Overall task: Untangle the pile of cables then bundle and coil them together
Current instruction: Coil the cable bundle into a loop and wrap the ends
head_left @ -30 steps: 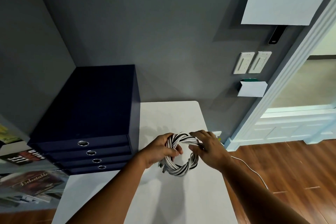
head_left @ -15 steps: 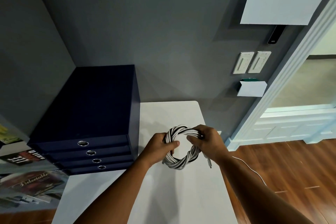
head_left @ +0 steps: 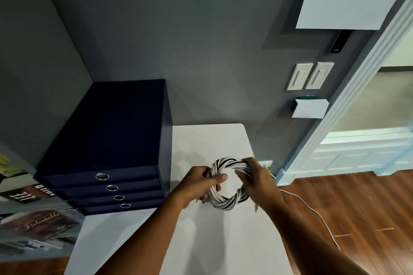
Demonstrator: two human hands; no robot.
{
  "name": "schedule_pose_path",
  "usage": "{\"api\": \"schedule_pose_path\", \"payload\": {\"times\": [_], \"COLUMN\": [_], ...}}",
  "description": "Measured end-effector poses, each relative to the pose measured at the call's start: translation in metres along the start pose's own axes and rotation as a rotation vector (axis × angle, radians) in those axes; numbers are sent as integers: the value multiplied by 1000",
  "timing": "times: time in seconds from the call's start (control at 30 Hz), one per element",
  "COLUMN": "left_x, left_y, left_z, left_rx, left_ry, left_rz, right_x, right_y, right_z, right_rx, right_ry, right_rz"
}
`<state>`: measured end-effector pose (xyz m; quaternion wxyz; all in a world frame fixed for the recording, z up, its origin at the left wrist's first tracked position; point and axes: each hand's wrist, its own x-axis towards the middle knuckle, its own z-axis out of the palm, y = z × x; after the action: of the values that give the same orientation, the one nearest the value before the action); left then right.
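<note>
Cables [head_left: 224, 203] form a ropy twisted ring gripped by left hand [head_left: 194, 187] and right hand [head_left: 262, 182].

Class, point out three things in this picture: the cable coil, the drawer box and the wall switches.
cable coil [head_left: 224, 203]: head view, its twisted lower arc.
drawer box [head_left: 107, 131]: head view, its dark blue top.
wall switches [head_left: 302, 76]: head view, the left plate.

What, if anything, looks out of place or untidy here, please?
The cable coil, gripped by the left hand and right hand above the table, looks tidy. Two things stand out: loose ends poke from its lower left, and a white cord trails across the wooden floor.
</note>
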<state>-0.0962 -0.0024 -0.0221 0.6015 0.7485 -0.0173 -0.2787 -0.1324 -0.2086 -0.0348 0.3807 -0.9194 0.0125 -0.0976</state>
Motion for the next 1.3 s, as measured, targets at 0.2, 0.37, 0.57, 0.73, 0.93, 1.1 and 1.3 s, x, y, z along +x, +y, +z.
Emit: {"api": "schedule_pose_path", "payload": {"times": [0.2,0.37,0.57,0.73,0.93,1.1,1.3], "left_x": [3,-10,-5,6,11,7,6], "left_y": [-28,-33,-15,-10,-1,-2,-6], "left_z": [0,34,33,28,39,36,36], "left_rx": [-791,-957,-996,-1079,-849,-692,-841], "left_ry": [86,-8,-3,85,379,361,324], "left_rz": [-159,-230,-240,-211,-139,-123,-195], "right_x": [14,16,-4,-21,-42,-36,-19], "right_y": [-1,-13,-12,-6,-8,-3,-21], "right_z": [-5,3,15,18,25,14,15], "right_rx": [239,274,338,420,499,593,534], "right_ry": [82,126,90,61,25,45,89], "right_rz": [179,180,174,266,374,437,407]}}
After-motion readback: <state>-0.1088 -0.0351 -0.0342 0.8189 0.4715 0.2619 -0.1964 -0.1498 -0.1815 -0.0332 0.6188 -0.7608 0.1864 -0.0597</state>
